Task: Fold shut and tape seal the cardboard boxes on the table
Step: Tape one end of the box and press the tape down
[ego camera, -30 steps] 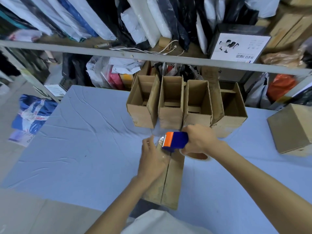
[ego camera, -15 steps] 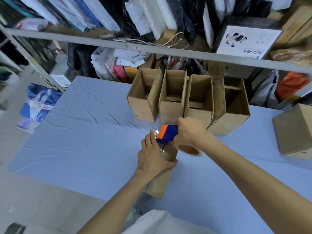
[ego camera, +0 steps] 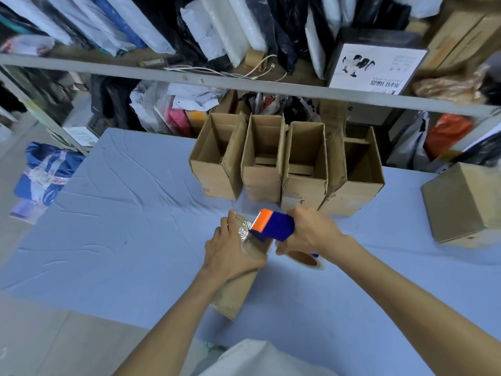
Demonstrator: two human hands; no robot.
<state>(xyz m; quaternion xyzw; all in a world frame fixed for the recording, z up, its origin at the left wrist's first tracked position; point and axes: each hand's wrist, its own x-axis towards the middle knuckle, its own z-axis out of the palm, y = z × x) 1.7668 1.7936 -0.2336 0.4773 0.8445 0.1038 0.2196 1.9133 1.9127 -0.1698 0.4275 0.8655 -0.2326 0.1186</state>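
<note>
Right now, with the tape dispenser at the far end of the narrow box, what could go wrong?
1. The left hand grips the narrow box right beside the tape dispenser; its fingers might catch the sticky tape or the cutter edge.
2. The right hand works just in front of the open boxes; a forward pull might knock them.
3. The box's near end lies close to the edge of the table; it might slide off.
</note>
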